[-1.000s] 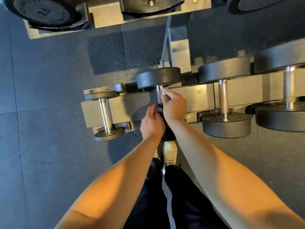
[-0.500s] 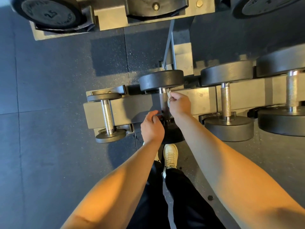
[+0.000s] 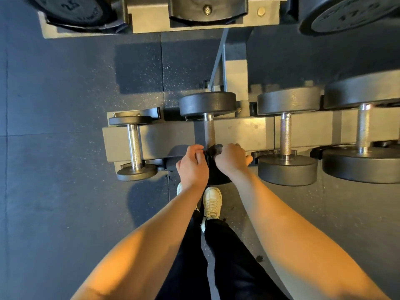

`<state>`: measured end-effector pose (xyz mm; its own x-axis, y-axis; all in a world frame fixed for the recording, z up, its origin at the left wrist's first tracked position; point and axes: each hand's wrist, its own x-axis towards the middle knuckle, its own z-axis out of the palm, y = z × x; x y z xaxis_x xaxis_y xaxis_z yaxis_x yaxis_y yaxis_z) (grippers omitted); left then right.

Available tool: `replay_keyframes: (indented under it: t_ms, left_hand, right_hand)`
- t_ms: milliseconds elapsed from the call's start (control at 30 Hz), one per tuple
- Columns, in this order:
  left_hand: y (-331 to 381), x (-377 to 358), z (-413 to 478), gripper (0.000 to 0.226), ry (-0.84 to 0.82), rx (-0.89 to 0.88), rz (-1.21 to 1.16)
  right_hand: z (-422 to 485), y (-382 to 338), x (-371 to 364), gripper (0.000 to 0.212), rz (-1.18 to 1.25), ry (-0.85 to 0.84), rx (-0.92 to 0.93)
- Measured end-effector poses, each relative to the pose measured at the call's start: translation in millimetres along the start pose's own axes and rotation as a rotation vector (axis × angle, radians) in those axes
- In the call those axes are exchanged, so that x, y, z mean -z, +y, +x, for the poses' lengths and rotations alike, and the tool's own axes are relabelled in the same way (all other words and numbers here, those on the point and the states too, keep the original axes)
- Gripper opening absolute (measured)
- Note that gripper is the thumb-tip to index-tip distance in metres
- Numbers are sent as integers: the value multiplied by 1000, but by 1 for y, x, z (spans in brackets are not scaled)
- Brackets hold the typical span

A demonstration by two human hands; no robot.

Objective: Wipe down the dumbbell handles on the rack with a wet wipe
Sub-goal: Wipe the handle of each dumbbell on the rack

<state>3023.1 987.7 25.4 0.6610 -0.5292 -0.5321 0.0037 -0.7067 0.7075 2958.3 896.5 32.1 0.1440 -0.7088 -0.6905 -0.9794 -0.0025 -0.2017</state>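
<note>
A black dumbbell with a knurled steel handle [image 3: 208,132] lies second from the left on the grey rack [image 3: 242,132]. Its far head [image 3: 207,103] shows, while my hands and wrists cover most of its near head. My left hand [image 3: 191,163] has curled fingers that pinch the near end of this handle from the left. My right hand [image 3: 232,158] is curled at the same end from the right. The wet wipe is hidden inside my right hand.
A small dumbbell [image 3: 134,144] sits to the left, and two larger ones [image 3: 285,137] [image 3: 363,131] to the right. An upper rack tier [image 3: 147,20] with big dumbbell heads runs along the top. My white shoe [image 3: 213,202] stands on the dark rubber floor [image 3: 65,191].
My right hand slid down the handle from the far head to the near end, beside my left hand. The white wipe edge seen earlier is now hidden.
</note>
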Motion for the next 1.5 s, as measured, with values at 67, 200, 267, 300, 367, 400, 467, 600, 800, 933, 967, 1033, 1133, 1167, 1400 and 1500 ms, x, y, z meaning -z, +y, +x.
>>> replay_keyframes:
  t_ms: [67, 200, 267, 300, 367, 400, 467, 600, 800, 933, 967, 1033, 1133, 1167, 1400, 1500]
  left_hand:
    - [-5, 3, -12, 28, -27, -93, 54]
    - [-7, 15, -18, 32, -121, -281, 3]
    - [-1, 22, -5, 32, -167, -291, 22]
    - [3, 26, 3, 29, -156, -296, 62]
    - [6, 30, 21, 27, -70, -242, 70]
    - [7, 29, 29, 28, -37, -186, 34]
    - [10, 20, 41, 31, -71, -83, -23]
    - [17, 0, 50, 26, -272, -5, 195]
    - [23, 6, 51, 36, -492, 125, 365]
    - [18, 11, 48, 31, -505, 139, 345]
    - [15, 13, 45, 27, -497, 139, 334]
    - [12, 16, 38, 23, -454, 149, 296]
    - [15, 23, 25, 23, -321, 154, 220]
    - [14, 25, 21, 25, -294, 139, 195]
    - [23, 45, -4, 30, -263, 80, 26]
    - [27, 46, -6, 29, -168, 79, -37]
  right_hand:
    - [-12, 6, -1, 19, 179, 39, 52]
    - [-34, 2, 1, 19, 522, 21, 158]
    - [-30, -1, -3, 18, 603, 76, 176]
    - [-27, -1, -5, 18, 637, 101, 174]
    - [-24, 1, -10, 22, 646, 189, 175]
    - [-23, 3, -14, 24, 616, 244, 188]
    - [-23, 7, -19, 28, 549, 324, 193]
    - [-16, 7, -26, 34, 435, 336, 158]
    - [-14, 8, -29, 36, 418, 350, 171]
    - [-14, 10, -28, 33, 418, 356, 192]
    - [-15, 10, -28, 33, 417, 357, 189]
    - [-16, 8, -29, 33, 419, 350, 170]
    - [-19, 3, -27, 32, 456, 299, 124]
    - [-20, 0, -26, 31, 458, 295, 114]
    - [-46, -30, -13, 25, 636, 214, 101]
    - [-49, -36, -2, 24, 670, 182, 104]
